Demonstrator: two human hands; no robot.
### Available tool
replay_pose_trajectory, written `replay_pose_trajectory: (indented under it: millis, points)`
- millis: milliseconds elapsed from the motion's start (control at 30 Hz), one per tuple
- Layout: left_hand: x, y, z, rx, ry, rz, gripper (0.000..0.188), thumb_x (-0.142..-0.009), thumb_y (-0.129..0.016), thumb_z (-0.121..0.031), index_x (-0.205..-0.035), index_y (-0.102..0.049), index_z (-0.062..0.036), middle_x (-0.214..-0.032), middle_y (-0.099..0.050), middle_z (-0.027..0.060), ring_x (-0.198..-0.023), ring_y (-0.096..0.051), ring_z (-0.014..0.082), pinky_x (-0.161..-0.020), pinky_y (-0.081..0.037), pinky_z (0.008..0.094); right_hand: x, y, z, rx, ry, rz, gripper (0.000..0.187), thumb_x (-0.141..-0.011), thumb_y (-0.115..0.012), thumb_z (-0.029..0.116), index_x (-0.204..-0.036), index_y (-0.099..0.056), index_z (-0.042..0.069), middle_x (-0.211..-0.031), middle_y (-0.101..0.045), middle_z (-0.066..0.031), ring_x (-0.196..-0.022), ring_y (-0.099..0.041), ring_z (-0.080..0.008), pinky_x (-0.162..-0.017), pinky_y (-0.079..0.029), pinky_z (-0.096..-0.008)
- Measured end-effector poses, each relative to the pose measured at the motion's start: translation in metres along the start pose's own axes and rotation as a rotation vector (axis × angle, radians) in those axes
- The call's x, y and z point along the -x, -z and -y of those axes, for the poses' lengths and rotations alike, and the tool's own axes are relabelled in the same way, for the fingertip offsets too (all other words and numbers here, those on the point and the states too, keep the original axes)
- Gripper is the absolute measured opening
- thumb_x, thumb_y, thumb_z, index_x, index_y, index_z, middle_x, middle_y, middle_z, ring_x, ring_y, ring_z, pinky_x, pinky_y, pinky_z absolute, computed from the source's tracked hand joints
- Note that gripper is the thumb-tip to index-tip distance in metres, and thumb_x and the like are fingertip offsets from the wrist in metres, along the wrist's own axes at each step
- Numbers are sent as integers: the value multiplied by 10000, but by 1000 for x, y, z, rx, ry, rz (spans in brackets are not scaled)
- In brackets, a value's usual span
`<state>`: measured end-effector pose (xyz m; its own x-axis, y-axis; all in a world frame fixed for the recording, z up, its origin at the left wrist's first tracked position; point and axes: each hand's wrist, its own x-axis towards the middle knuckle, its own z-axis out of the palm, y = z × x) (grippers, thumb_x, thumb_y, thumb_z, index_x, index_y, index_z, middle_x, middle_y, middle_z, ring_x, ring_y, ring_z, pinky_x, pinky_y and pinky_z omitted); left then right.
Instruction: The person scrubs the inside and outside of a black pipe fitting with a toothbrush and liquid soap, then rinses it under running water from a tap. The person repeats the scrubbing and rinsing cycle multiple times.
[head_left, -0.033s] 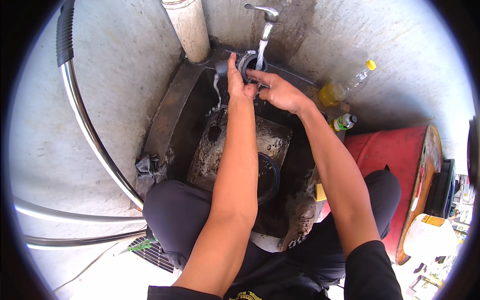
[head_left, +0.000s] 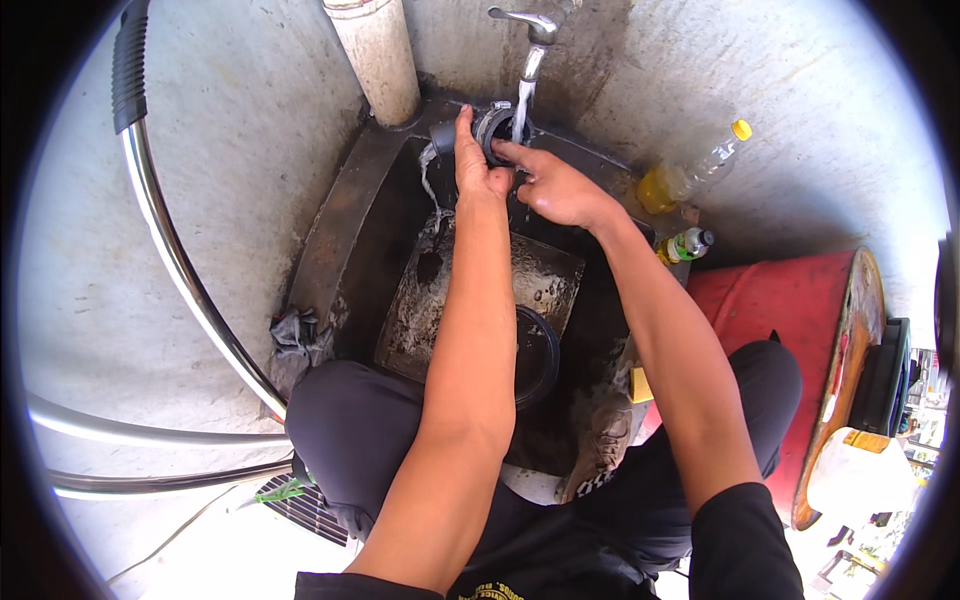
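Note:
My left hand is closed around a short black rubber hose with a metal clamp near its wide mouth. The fingers on its far side are hidden. That mouth is under the stream from a metal tap, and water pours out of the hose's other end on the left. My right hand has its index finger stretched into the mouth; the other fingers are bent and hold nothing that I can see. Below lies a dark wash basin with a wet, dirty metal tray and a black ring-shaped thing.
A pale pipe stands behind the basin. Along the right wall are a yellow-capped bottle, a smaller bottle and a red drum. A grey rag lies on the left edge; bent metal tubes stand at the left.
My right index finger has shifted slightly inside the hose mouth, and the right hand's other fingers look more bent. The water leaving the hose's left end spreads wider. My left hand stays in place.

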<state>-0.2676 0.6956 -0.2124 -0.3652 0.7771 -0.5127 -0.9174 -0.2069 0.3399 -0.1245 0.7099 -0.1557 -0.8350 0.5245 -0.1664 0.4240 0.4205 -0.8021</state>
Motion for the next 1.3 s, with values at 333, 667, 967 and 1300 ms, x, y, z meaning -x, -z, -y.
replay_pose_trajectory:
  millis: [333,667,967,1300]
  points:
    - [-12,-26,16,-14,8,73,536,-1035,-611,-535,-1263,-682,-55,-1224,-734,135,-1109,-699,304,-1020,-544,488,10,20,-6,1439,127,-196,557,-1006,-606,179,-1556,-541,128,-1663,-496,-37,-1564,-426,-182,-1325,-237,-581]
    - [5,-20,12,355,215,121,509,-1007,-537,-544,-1270,-676,-130,-1239,-699,100,-1176,-683,278,-1120,-432,599,23,81,29,138,-200,-382,225,-966,-719,78,-1153,-757,-40,-896,-770,-123,-766,-732,-166,-749,-599,-320]
    - [11,-17,28,257,159,43,526,-1052,-552,-572,-1348,-649,-148,-1250,-689,98,-1199,-670,247,-1082,-459,527,-5,64,10,-79,-107,-485,306,-1046,-715,222,-1219,-744,-29,-1047,-756,-117,-941,-703,-177,-824,-553,-314]
    - [18,-5,35,-51,-317,195,836,-1037,-525,-718,-1551,-475,-61,-1481,-596,116,-1367,-552,279,-1197,-385,505,-22,46,16,-865,-374,-165,764,-1117,-555,472,-1645,-324,-29,-1646,-431,-192,-1480,-446,-346,-1171,-433,-536]
